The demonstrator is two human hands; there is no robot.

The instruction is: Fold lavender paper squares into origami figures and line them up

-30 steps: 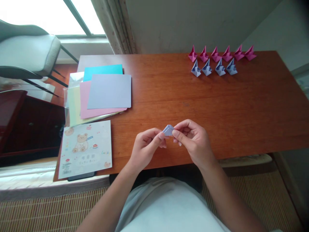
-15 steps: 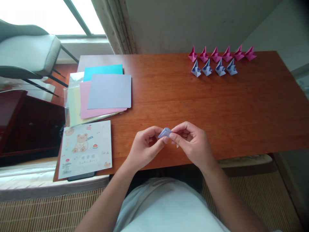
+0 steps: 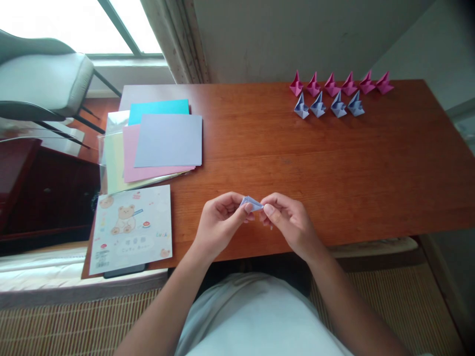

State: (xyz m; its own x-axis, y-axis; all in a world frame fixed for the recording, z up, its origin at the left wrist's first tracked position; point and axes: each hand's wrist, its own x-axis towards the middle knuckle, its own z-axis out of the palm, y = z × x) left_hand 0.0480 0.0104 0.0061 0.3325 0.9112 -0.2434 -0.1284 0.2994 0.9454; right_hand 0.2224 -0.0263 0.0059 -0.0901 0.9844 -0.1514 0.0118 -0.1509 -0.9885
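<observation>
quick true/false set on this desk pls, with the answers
1. Both the left hand and the right hand pinch one small folded lilac paper. True.
2. The lilac figures at the far side of the table number six. False: there are four.
3. Six pink figures stand in a row behind them. True.
4. The top sheet of the paper stack is bright turquoise. False: the top sheet is lilac, and the turquoise one shows from behind it.
5. The bear-print sheet lies on the side of the left hand, near the table's front edge. True.
</observation>
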